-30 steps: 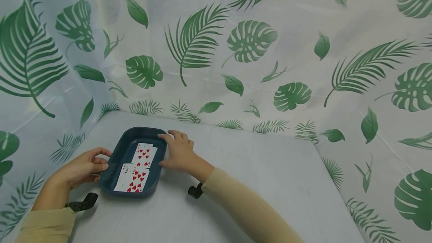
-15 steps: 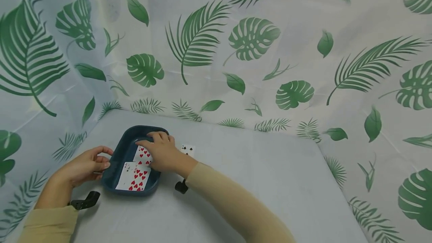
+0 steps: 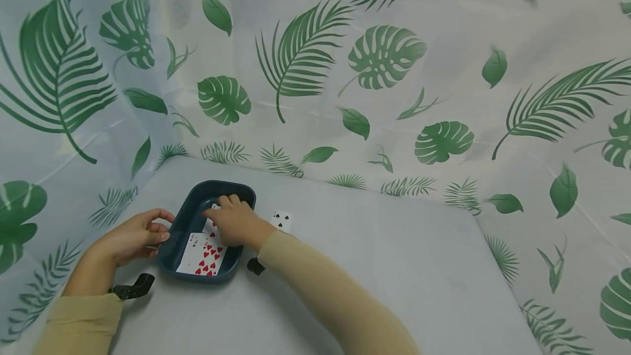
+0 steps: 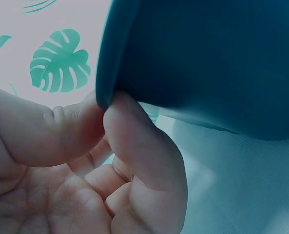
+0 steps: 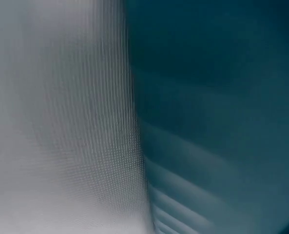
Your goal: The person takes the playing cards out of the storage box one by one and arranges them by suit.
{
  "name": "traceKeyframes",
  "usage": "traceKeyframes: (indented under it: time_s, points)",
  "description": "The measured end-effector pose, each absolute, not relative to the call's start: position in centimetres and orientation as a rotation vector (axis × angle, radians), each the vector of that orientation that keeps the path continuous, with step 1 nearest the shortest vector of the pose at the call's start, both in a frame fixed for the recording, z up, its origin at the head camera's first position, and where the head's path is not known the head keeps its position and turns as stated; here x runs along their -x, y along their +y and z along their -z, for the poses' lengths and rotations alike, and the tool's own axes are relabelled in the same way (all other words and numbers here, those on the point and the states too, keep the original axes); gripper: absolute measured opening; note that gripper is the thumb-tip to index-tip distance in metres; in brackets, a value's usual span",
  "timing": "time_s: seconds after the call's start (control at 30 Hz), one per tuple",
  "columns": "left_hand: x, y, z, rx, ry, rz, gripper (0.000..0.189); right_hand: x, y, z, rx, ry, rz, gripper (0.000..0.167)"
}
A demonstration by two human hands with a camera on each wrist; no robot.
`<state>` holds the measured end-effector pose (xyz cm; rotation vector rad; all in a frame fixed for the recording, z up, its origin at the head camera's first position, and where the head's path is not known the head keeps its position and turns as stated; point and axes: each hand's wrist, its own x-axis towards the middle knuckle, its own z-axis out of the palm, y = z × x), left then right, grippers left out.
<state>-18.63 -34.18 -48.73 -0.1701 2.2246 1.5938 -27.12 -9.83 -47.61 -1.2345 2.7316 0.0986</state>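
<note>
A dark blue tray (image 3: 183, 218) with raised sides stands at the left of the white table. My left hand (image 3: 135, 237) holds its left side; in the left wrist view the thumb and a bent finger (image 4: 134, 141) pinch the rim. Inside the tray lie an ace (image 3: 189, 256) and, overlapping it, a card with many red hearts (image 3: 211, 261). My right hand (image 3: 235, 221) reaches over the right rim onto another heart card (image 3: 210, 227) farther back, covering most of it. I cannot tell whether its fingers grip that card. The right wrist view shows only table and the tray's outer wall (image 5: 207, 112).
A five of spades (image 3: 282, 218) lies on the table just right of the tray, partly behind my right forearm. White cloth walls (image 3: 315, 141) with green leaf prints rise behind the table and on both sides. A black wrist mount (image 3: 135, 287) juts out under my left wrist.
My right hand has moved left from the tray's right rim to the back heart card, uncovering the five of spades. The left hand has stayed at the rim. The head view has shifted slightly.
</note>
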Motion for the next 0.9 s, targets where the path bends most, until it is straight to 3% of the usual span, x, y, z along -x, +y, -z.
traceKeyframes:
  time_s: [0.9]
  points:
    - [18.7,-34.14,48.9,0.191,2.247,-1.584,0.043,28.07,-10.69,48.42,1.185,2.703,-0.112,0.057]
